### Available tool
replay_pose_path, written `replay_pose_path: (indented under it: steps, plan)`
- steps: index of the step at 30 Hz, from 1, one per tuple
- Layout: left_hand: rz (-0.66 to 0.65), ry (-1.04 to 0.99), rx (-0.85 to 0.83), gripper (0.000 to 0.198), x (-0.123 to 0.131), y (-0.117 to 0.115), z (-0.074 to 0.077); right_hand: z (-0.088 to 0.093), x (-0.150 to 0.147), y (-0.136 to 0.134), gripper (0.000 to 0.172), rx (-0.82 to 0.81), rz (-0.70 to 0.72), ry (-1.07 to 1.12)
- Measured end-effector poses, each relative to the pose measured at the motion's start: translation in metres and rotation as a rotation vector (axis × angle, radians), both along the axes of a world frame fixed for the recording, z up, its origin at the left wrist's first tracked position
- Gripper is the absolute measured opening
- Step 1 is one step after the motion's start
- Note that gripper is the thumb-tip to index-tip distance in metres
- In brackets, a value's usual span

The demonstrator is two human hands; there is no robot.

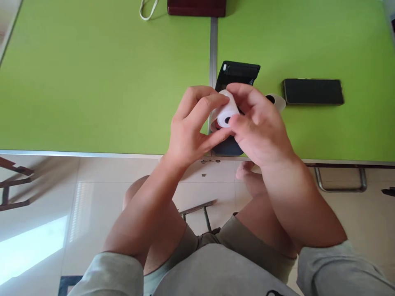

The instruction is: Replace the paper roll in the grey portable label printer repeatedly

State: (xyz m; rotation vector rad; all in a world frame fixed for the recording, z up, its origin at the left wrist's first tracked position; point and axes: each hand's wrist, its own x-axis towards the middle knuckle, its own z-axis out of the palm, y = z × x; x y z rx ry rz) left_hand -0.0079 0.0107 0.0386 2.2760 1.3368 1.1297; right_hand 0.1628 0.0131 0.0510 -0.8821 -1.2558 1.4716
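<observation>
Between my hands is a small roll of white paper (pixel 227 112), its dark core hole turned toward me and a loose end at its left side. My left hand (pixel 194 121) pinches it from the left with fingers on top and thumb below. On the right side, my right hand (pixel 261 123) grips the roll's end with thumb and fingers. Beneath them lies a dark device (pixel 237 70) with a raised black flap, possibly a receipt printer; my hands hide its middle. A second white roll (pixel 279 102) rests just right of my right hand.
A black phone (pixel 313 91) lies on the green table (pixel 108 82) at the right. At the back are a dark red box (pixel 196 7) and a white strap (pixel 148 14). A metal seam (pixel 213 45) runs down the tabletop. The table's front edge is near my wrists.
</observation>
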Motion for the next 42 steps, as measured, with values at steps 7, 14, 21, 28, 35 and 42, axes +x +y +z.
replay_pose_path:
  steps: [7, 14, 21, 28, 35, 42]
  plan:
    - [0.144, -0.06, 0.113, 0.024, 0.004, -0.001, -0.01, -0.005, 0.006, 0.008, 0.064, 0.157, -0.172, -0.183]
    - [0.339, -0.02, 0.19, 0.018, -0.004, 0.001, -0.028, 0.003, 0.014, 0.008, 0.055, -0.028, -0.186, -0.097]
    - [0.038, 0.009, 0.296, 0.025, 0.002, -0.015, -0.018, 0.005, 0.017, 0.011, 0.038, -0.023, -0.182, -0.019]
    - [0.152, -0.107, 0.237, 0.038, 0.0, -0.019, 0.002, 0.016, 0.015, 0.005, 0.026, -0.018, -0.008, 0.0]
    - [-0.09, 0.026, -0.031, 0.043, 0.0, -0.018, 0.006, 0.013, 0.019, 0.0, 0.039, -0.081, 0.175, -0.036]
    - [0.005, -0.244, -0.12, 0.06, 0.004, -0.02, -0.008, 0.019, 0.027, -0.001, 0.048, 0.099, 0.112, -0.267]
